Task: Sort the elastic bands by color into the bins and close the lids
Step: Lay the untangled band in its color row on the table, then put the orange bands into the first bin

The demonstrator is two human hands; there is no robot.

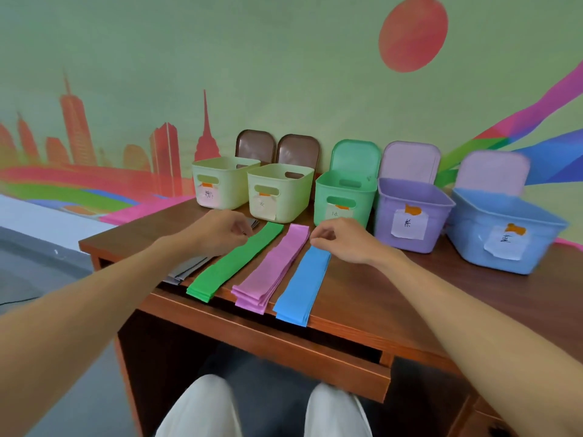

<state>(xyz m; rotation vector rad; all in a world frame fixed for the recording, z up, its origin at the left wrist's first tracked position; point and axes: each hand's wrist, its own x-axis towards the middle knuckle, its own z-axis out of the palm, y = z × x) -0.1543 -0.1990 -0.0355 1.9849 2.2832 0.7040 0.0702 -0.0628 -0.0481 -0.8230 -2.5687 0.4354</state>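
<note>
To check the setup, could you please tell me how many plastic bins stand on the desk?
5, along the wall, left to right: pale yellow-green plastic bin, second pale yellow-green bin, mint-green plastic bin, purple plastic bin, light-blue plastic bin. None looks hidden.

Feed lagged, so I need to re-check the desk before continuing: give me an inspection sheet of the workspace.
surface: wooden desk, band stacks reach its front edge.
job's things: grey bands, green bands, pink bands, blue bands in separate stacks; two pale yellow bins, green bin, purple bin, blue bin, all open.
clutter: nothing seen.
grippers: left hand curled over grey bands, right hand curled at blue bands' far end; grips unclear.
cables: nothing seen on the desk.
surroundings: skyline mural on wall; person's knees below.
</note>
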